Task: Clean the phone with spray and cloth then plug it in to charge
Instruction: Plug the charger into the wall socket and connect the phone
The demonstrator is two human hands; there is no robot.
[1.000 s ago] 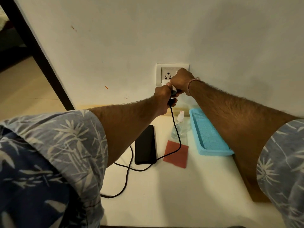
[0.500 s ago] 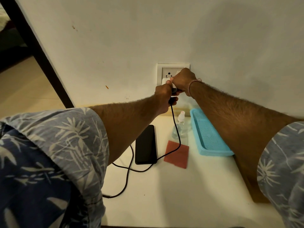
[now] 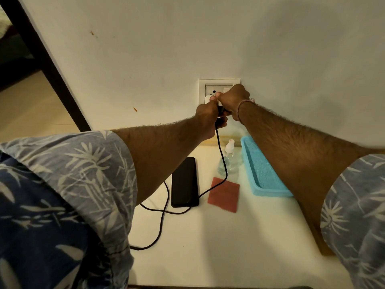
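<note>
As charging is begun, the charger (image 3: 208, 99) is clamped by fingers (image 3: 213, 98) of left hand (image 3: 207, 117) and right hand (image 3: 234, 101)
Straight push into the socket (image 3: 210, 88) is judged needed next

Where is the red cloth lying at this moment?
In the head view the red cloth lies flat on the white table, between the black phone on its left and the blue tray on its right.

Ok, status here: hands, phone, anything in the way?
Left hand grips the cable, right hand holds the charger at the socket. Phone flat on the table, cable's other end lying loose. Nothing in the way.
</note>
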